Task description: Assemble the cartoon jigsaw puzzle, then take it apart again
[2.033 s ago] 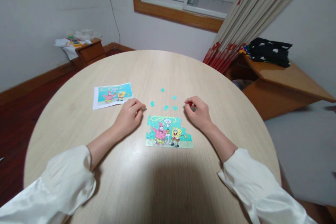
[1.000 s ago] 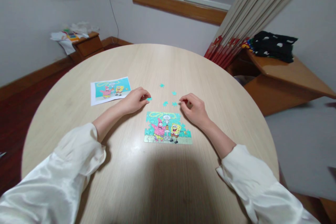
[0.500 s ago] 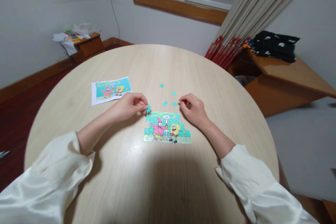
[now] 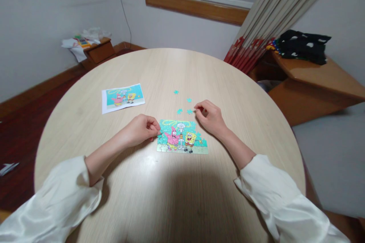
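Note:
A partly joined jigsaw puzzle (image 4: 181,136) with a pink starfish, a pale squid and a yellow sponge figure lies flat on the table, its right upper edge stepped. At its left edge, my left hand (image 4: 144,131) pinches a small teal puzzle piece (image 4: 160,134) between thumb and fingers, against the border. My right hand (image 4: 209,115) rests beyond the upper right corner, fingers curled and tips together, with nothing visible in them. Just left of those fingertips lies a loose teal piece (image 4: 189,111). Several such pieces, including one farther back (image 4: 176,92), lie above the puzzle.
A printed sheet (image 4: 124,98) with the same picture lies at the left on the round wooden table (image 4: 176,193). Behind stand a small cabinet with papers (image 4: 99,51) and, at right, a wooden cabinet (image 4: 319,79) with a black cloth on top, beside a curtain (image 4: 273,11).
My left hand has moved down along the puzzle's left side, carrying the teal piece from the upper left corner to the left edge. My right hand stays nearly still. The view has shifted slightly.

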### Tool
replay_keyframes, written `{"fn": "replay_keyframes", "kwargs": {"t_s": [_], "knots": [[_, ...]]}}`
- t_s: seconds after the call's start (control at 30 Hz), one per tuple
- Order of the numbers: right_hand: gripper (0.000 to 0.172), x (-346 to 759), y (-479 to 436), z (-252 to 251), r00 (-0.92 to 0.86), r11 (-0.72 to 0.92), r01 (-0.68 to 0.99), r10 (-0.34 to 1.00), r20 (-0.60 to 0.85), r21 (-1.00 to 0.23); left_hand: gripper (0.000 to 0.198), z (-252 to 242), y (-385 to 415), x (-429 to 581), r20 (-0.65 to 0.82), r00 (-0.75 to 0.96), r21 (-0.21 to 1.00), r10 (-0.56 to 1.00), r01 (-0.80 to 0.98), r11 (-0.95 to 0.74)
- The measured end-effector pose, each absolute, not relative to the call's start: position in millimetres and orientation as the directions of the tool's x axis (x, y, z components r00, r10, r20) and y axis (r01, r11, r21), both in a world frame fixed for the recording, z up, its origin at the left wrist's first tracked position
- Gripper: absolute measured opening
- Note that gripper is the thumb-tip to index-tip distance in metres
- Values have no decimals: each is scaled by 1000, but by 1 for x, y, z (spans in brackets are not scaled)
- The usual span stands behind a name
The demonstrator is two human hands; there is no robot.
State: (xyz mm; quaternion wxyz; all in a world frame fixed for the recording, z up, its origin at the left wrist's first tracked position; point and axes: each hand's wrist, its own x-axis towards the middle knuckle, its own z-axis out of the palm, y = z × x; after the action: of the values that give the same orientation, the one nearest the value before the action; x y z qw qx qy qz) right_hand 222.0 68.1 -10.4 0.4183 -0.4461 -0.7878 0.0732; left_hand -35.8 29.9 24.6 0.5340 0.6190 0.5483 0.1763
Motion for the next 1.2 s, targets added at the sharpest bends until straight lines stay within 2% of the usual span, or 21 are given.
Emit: {"fn": "replay_keyframes", "kwargs": {"t_s": [0.17,0.63,0.9,1.0,1.07,1.13,1.2], "knots": [[13,222,68,-11,-250,589,646,764,594,-486,7,19,30,-35,-279,316,820,907,570,54],[13,222,68,-12,-239,577,639,777,583,-508,10,21,24,-29,-181,324,675,928,728,-122],[12,222,68,-12,-238,573,636,783,574,-518,13,26,22,-32,-159,361,668,919,724,-169],[12,222,69,-12,-236,571,636,785,573,-520,19,33,17,-39,-98,401,670,911,703,-237],[12,223,68,-12,-237,571,636,784,573,-519,25,35,9,-42,-4,463,623,886,694,-360],[13,223,68,-12,-243,574,637,783,572,-515,35,31,-2,-43,74,535,520,842,699,-490],[15,224,67,-12,-251,575,638,785,567,-513,48,21,-14,-41,62,604,390,795,718,-576]]}}
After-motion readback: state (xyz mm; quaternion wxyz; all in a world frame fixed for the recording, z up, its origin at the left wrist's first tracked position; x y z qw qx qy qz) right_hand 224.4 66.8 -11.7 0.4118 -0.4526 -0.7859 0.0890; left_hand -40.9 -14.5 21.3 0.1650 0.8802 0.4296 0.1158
